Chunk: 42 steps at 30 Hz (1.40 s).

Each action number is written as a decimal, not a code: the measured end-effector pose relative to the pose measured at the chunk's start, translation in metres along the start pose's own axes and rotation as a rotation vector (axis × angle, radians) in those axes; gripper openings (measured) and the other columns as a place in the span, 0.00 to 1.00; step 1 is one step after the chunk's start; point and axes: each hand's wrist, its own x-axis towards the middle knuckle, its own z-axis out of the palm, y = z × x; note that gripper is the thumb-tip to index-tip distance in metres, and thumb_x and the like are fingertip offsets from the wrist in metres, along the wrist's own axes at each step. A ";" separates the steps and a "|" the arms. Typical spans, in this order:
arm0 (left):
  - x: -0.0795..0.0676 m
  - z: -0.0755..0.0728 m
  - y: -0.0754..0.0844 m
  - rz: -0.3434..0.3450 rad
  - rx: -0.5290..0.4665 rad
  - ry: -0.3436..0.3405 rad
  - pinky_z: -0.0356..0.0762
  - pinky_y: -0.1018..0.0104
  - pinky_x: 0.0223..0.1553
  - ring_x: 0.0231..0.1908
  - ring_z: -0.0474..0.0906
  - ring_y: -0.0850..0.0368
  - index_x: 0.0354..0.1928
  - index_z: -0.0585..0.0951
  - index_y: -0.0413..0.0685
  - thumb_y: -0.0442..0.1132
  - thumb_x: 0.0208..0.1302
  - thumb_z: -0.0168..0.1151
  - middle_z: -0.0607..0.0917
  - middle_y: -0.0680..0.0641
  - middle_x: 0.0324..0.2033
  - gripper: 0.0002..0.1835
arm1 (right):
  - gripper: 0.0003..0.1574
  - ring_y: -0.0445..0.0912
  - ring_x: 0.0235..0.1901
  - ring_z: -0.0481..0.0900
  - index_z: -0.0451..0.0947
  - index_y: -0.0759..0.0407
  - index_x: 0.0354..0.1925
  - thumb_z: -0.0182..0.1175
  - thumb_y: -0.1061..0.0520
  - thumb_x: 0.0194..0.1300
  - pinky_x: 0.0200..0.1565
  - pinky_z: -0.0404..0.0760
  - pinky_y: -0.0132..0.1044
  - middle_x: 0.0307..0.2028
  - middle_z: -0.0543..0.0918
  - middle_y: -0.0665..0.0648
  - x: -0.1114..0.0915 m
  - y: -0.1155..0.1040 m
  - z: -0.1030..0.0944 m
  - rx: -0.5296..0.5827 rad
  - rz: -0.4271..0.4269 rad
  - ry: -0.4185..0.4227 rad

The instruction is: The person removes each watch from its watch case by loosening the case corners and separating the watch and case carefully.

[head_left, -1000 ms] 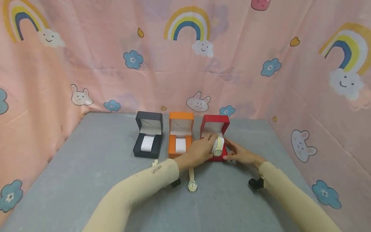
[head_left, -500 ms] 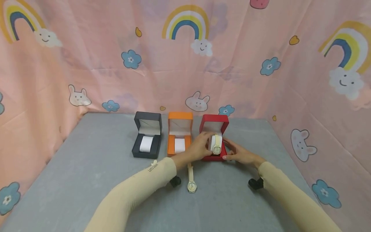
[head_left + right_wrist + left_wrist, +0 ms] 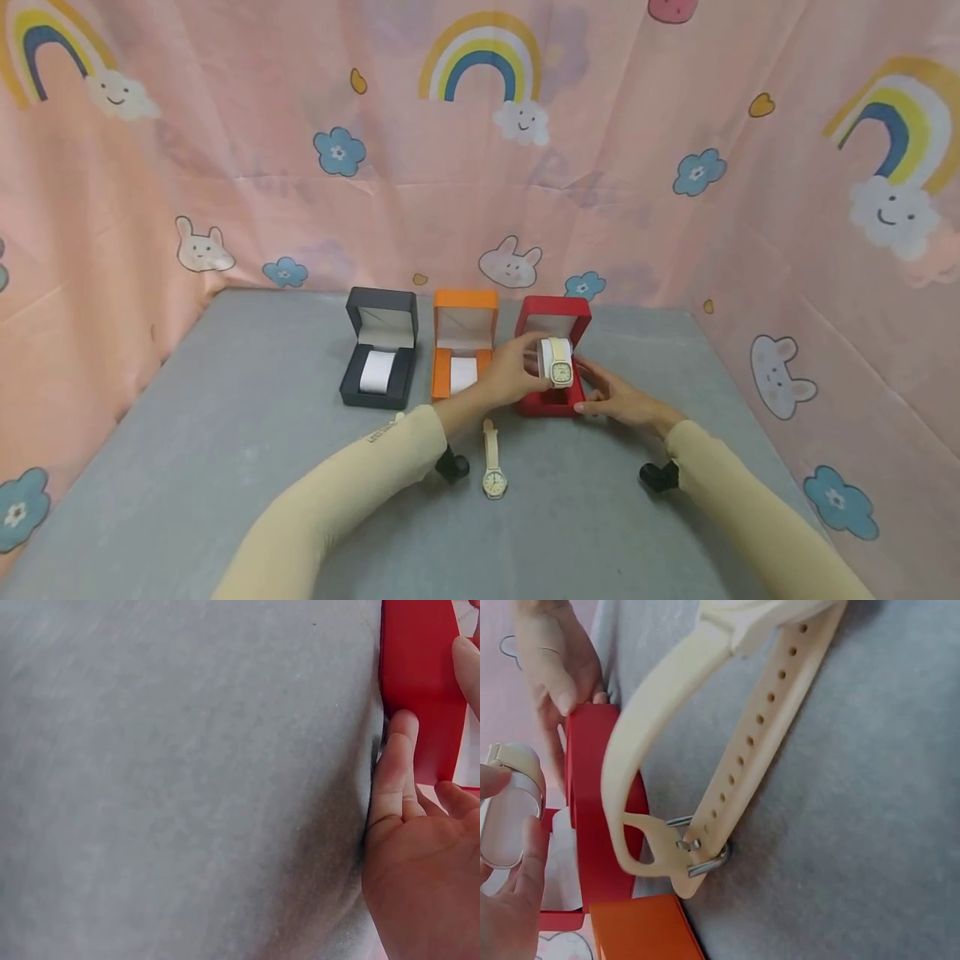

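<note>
My left hand [image 3: 513, 371] holds a white oval watch cushion [image 3: 510, 825] between thumb and fingers, raised over the open red watch box [image 3: 553, 409]. Around the cushion is a watch [image 3: 560, 372] with a pale yellow strap and a squarish dial facing me. The slot below it in the box shows dark. At the box's front right corner, my right hand [image 3: 622, 400] keeps its thumb on the front and its fingers along the side. A second cream watch [image 3: 494, 483] with a round dial lies on the table; its buckled strap [image 3: 660, 697] looms large in the left wrist view.
Left of the red box stand an open orange watch box [image 3: 466, 300] and an open black one [image 3: 382, 302], each with a white cushion inside. The grey table [image 3: 247, 400] ends at a pink printed curtain [image 3: 420, 200] behind and at the sides.
The left hand has lifted the cushion with its watch up and slightly left out of the red box, uncovering the slot. The right hand has stayed at the box corner.
</note>
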 end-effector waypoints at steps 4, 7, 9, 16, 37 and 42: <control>-0.003 -0.006 0.002 -0.037 -0.038 -0.007 0.86 0.67 0.43 0.47 0.84 0.51 0.72 0.69 0.52 0.33 0.58 0.73 0.79 0.42 0.59 0.39 | 0.62 0.50 0.44 0.80 0.34 0.47 0.82 0.66 0.48 0.68 0.45 0.78 0.37 0.80 0.43 0.67 0.000 0.003 -0.002 -0.007 0.010 0.013; -0.008 -0.011 0.005 -0.078 -0.050 -0.010 0.85 0.68 0.39 0.43 0.85 0.55 0.72 0.69 0.56 0.35 0.58 0.74 0.77 0.43 0.63 0.39 | 0.63 0.50 0.46 0.80 0.34 0.48 0.82 0.66 0.47 0.68 0.46 0.79 0.36 0.81 0.42 0.67 -0.001 0.005 -0.003 -0.006 0.013 0.020; -0.011 -0.014 0.006 -0.107 -0.049 -0.005 0.85 0.68 0.39 0.41 0.85 0.57 0.72 0.69 0.56 0.37 0.58 0.74 0.75 0.43 0.66 0.39 | 0.63 0.50 0.46 0.80 0.34 0.49 0.82 0.66 0.48 0.68 0.47 0.80 0.35 0.81 0.42 0.67 -0.002 0.004 -0.004 -0.002 0.013 0.022; -0.024 -0.023 0.012 -0.194 -0.110 -0.027 0.86 0.61 0.47 0.44 0.87 0.55 0.72 0.70 0.54 0.38 0.58 0.75 0.74 0.43 0.67 0.39 | 0.63 0.50 0.46 0.81 0.34 0.50 0.82 0.66 0.49 0.68 0.46 0.82 0.35 0.81 0.42 0.67 -0.005 0.001 -0.003 0.013 0.003 0.023; -0.050 -0.057 0.007 -0.197 -0.184 -0.065 0.81 0.63 0.51 0.52 0.81 0.48 0.72 0.71 0.50 0.36 0.59 0.73 0.77 0.42 0.64 0.38 | 0.54 0.62 0.65 0.72 0.45 0.56 0.81 0.62 0.46 0.69 0.53 0.85 0.47 0.77 0.55 0.71 -0.013 -0.019 -0.004 -0.094 0.004 0.083; -0.057 -0.057 0.002 -0.233 -0.194 -0.069 0.81 0.61 0.53 0.61 0.74 0.43 0.72 0.71 0.52 0.38 0.60 0.73 0.77 0.44 0.64 0.37 | 0.48 0.60 0.56 0.81 0.50 0.61 0.79 0.60 0.49 0.72 0.52 0.86 0.47 0.74 0.60 0.73 -0.017 -0.023 -0.002 -0.130 -0.019 0.140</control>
